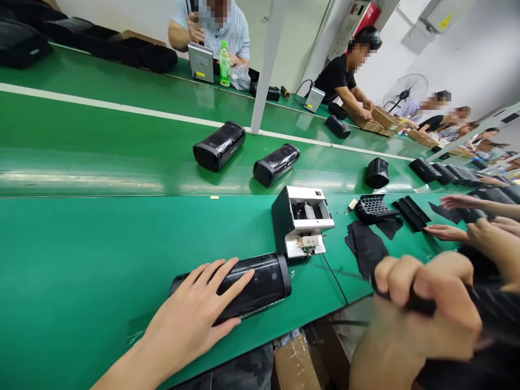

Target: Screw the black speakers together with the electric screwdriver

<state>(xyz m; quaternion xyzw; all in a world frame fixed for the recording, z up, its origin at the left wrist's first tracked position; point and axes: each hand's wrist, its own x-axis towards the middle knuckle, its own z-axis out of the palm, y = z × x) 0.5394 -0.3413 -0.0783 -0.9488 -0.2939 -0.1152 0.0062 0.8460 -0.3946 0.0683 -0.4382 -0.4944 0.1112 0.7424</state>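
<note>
Black speaker [266, 281] — under left fingers [238, 286], touching | lying on green table [93, 260]

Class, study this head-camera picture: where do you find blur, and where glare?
Head view: the right hand is smeared by blur, while the left hand on the black device looks fairly crisp; pale glare streaks the green belt along its near edge.
</note>
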